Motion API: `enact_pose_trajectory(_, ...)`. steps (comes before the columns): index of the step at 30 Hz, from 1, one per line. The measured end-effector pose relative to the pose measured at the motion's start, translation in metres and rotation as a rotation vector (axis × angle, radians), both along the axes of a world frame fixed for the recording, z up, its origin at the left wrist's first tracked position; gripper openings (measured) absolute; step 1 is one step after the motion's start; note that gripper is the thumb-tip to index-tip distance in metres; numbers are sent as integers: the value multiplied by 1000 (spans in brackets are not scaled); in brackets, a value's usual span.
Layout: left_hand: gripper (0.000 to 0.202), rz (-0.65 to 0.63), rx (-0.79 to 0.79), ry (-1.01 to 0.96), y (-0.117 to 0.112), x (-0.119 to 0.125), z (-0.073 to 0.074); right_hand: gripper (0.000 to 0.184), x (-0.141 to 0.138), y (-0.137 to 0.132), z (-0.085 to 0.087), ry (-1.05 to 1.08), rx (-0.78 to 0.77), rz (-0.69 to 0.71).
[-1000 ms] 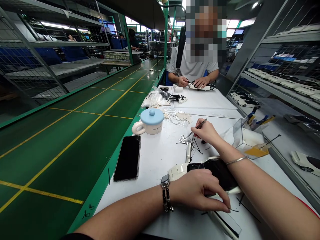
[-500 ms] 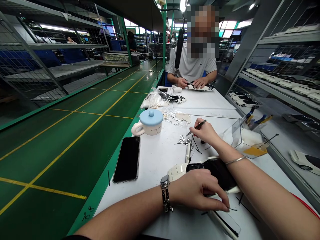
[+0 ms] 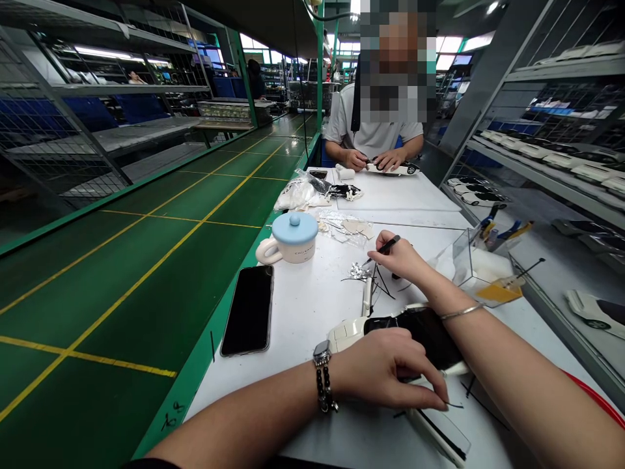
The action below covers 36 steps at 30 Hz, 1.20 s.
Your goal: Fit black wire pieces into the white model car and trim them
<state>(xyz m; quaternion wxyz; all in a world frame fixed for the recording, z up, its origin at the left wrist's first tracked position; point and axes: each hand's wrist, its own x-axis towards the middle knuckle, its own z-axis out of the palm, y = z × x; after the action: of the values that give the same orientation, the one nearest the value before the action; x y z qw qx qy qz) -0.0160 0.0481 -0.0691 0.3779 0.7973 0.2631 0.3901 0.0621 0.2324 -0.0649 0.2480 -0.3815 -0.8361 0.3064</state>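
Note:
My right hand (image 3: 398, 254) grips dark tweezers (image 3: 389, 245), whose tips point down at a small heap of shiny silver pieces (image 3: 359, 271). Thin black strips (image 3: 383, 281) and a slim white car part (image 3: 367, 298) lie just below them. Thumb and forefinger of my left hand (image 3: 390, 371) pinch a thin black strip (image 3: 455, 406). Behind that hand rests a white model car (image 3: 347, 332) with a dark roof, partly covered by both arms. Under my left fingertips lies a white car door (image 3: 442, 440) with a clear window pane.
A phone (image 3: 247, 309) and a blue-lidded mug (image 3: 294, 238) stand on the left. A clear tool box (image 3: 481, 270) is at right. Plastic bags (image 3: 297, 190) lie farther back. Across the table (image 3: 293, 319), a person (image 3: 375, 130) handles another model car. Racks with cars (image 3: 551, 146) line the right.
My right hand has shifted very slightly, and the tweezers' tips sit a little closer to the silver pieces. My left hand holds still.

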Motion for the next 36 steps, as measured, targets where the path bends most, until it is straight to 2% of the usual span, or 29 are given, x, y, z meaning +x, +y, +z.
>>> enact_pose_trajectory(6, 24, -1, 31, -30, 0, 0, -2, 22, 0, 0, 0, 55, -33, 52)
enact_pose_trajectory(9, 19, -5, 58, -77, 0, 0, -2, 26, 1, 2, 7, 129, -97, 27)
enact_pose_trajectory(12, 10, -5, 53, -69, -1, -1, -2, 32, 14, 2, 28, 199, -185, 14)
enact_pose_trajectory(14, 7, 2, 36, -62, -1, -2, 0, 35, 31, -3, 48, 248, -284, 70)
enact_pose_trajectory(19, 7, 60, -19, -76, -7, -1, 10, 35, 83, -33, 96, 218, -601, 343)
enact_pose_trajectory(22, 6, 77, -84, -96, -12, 1, 17, 32, 102, -54, 112, 129, -766, 557)
enact_pose_trajectory(24, 4, 63, -139, -108, -14, 2, 19, 31, 108, -65, 115, 104, -837, 649)
enact_pose_trajectory(26, 4, 38, -182, -124, -16, 3, 19, 31, 111, -73, 114, 97, -877, 681)
enact_pose_trajectory(36, 3, 32, -199, -165, -16, 6, 15, 33, 105, -77, 95, 44, -914, 665)
